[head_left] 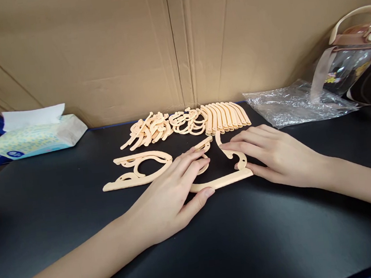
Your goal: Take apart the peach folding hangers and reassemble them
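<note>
My left hand (172,189) lies over a cream plastic folding hanger (229,180), thumb at its lower arm and fingers across its ring and upper arm. The hand hides part of it. At the right end of the lower arm, my right hand (275,156) grips a curved hook-shaped piece (241,156) between thumb and fingers. That piece meets the arm's end; whether it is joined I cannot tell. To the left, a second folded hanger (153,178) of the same cream plastic lies flat, with a ring between its two arms.
Behind my hands lie a pile of small curved pieces (153,129), several rings (188,122) and a row of hanger arms (226,116). A tissue pack (42,138) stands left. A clear plastic bag (288,104) and a drink bottle (350,66) are right. Cardboard (97,55) walls the back.
</note>
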Demonstrator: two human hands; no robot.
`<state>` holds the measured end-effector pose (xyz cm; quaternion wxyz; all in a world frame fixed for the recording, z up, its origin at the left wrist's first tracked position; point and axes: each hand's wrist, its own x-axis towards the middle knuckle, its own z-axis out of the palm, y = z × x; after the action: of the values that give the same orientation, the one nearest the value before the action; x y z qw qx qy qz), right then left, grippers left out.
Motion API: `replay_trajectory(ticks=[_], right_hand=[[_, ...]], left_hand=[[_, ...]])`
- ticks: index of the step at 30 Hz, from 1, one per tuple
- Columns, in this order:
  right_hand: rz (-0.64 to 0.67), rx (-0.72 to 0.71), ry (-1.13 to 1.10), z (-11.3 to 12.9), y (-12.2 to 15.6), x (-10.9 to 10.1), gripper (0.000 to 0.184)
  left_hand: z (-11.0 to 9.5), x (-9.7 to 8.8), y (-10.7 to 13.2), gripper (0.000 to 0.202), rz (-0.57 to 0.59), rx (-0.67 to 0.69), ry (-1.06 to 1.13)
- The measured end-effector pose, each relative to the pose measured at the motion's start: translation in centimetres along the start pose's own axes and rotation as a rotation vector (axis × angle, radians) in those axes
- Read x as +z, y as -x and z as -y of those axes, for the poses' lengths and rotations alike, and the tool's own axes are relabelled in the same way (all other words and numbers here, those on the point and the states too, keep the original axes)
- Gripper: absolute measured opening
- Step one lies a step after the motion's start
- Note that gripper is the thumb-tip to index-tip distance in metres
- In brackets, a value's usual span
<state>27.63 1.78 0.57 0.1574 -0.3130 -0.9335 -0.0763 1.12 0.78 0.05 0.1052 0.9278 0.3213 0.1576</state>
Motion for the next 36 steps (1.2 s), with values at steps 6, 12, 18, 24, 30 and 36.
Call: replay_trajectory(ticks=[6, 12, 18, 24, 30, 36], right_hand=[[0.059, 0.023, -0.356, 0.1, 0.0, 0.0, 0.031], [0.095, -0.01, -0.453, 0.0, 0.1, -0.2, 0.034], [0.122, -0.046, -0.386, 0.5, 0.0, -0.3, 0.022], [0.137, -0.06, -0.345, 0.8, 0.1, 0.0, 0.029], [0.123, -0.105, -0.329, 1.0, 0.0, 0.2, 0.022], [0.113, -0.14, -0.327, 1.2, -0.1, 0.1, 0.021]], left_hand=[[0.2, 0.2, 0.1, 0.049, -0.001, -0.024, -0.034], [0.3, 0.5, 0.2, 0.059, -0.008, -0.037, -0.043], [0.3, 0.6, 0.2, 0.062, -0.038, -0.052, -0.03], [0.2, 0.6, 0.2, 0.064, -0.038, -0.054, -0.028], [0.3, 0.6, 0.2, 0.063, -0.049, -0.051, -0.018], [0.1, 0.6, 0.3, 0.059, -0.046, -0.068, -0.018]])
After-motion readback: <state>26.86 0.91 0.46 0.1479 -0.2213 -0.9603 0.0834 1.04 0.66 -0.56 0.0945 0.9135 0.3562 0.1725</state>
